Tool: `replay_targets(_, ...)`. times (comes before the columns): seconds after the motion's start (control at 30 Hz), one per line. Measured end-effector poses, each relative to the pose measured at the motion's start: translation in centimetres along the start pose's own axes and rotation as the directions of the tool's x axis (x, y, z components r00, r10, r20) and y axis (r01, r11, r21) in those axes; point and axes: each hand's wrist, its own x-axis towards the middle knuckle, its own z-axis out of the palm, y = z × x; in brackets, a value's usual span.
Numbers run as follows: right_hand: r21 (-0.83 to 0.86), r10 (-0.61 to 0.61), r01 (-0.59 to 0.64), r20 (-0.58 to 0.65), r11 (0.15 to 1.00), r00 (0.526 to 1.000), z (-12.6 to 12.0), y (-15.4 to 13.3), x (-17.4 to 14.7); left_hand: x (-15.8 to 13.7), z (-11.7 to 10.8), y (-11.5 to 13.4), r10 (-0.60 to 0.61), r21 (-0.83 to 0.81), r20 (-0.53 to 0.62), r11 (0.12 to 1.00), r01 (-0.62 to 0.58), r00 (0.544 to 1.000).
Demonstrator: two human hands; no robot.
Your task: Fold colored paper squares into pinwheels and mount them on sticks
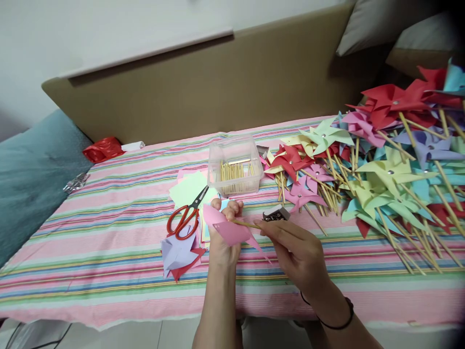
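A pink paper pinwheel (pixel 232 231) is gripped in my left hand (pixel 225 247), whose fingers curl behind its blades. My right hand (pixel 300 247) pinches a thin wooden stick (pixel 247 224) that reaches to the pinwheel; how the two join is hidden. Just beyond my right fingers lies a small open box of metal pins (pixel 276 213). Scissors with red handles (pixel 187 213) rest left of my left hand, on a stack of coloured paper sheets (pixel 192 186). Nearer me are folded paper pieces in purple and red (pixel 181 254).
Behind my hands stands a clear plastic box (pixel 236 182) with several wooden sticks. A large heap of finished pinwheels (pixel 385 179) covers the right side. A red plastic bag (pixel 103 149) lies far left on the striped cloth (pixel 109 232), beneath a brown backboard (pixel 181 87).
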Motion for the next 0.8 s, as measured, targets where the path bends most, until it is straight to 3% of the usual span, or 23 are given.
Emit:
replay_targets(0.1, 0.045, 0.071, -0.071, -0.005, 0.996, 0.997, 0.0, 0.0, 0.2, 0.1, -0.3, 0.3, -0.013, 0.063, 0.051, 0.998, 0.01, 0.999)
replay_targets(0.2, 0.107, 0.252, -0.252, 0.012, 0.962, 0.968, 0.0, 0.3, 0.3, 0.2, -0.5, 0.8, -0.055, 0.186, 0.068, 0.982, 0.042, 0.996)
replay_targets(0.3, 0.228, 0.499, -0.506, 0.091, 0.832, 0.862, 0.2, 0.8, 0.2, 0.3, -0.4, 1.0, -0.099, 0.299, 0.047, 0.951, 0.081, 0.994)
replay_targets(0.4, 0.39, 0.638, -0.659, 0.203, 0.643, 0.743, 0.6, 1.2, 0.1, 0.5, -0.4, 0.8, -0.109, 0.362, -0.008, 0.926, 0.104, 0.994)
replay_targets(0.5, 0.454, 0.691, -0.726, 0.28, 0.516, 0.666, 0.9, 1.6, 0.0, 0.6, -0.7, 0.4, -0.1, 0.402, -0.097, 0.906, 0.131, 0.99)
replay_targets(0.6, 0.426, 0.724, -0.772, 0.312, 0.472, 0.615, 1.1, 2.1, 0.0, 0.7, -1.3, 0.3, -0.149, 0.444, -0.139, 0.874, 0.196, 0.979)
replay_targets(0.8, 0.36, 0.724, -0.774, 0.294, 0.52, 0.624, 1.0, 2.8, -0.3, 0.6, -1.6, 0.4, -0.228, 0.487, -0.193, 0.822, 0.295, 0.954)
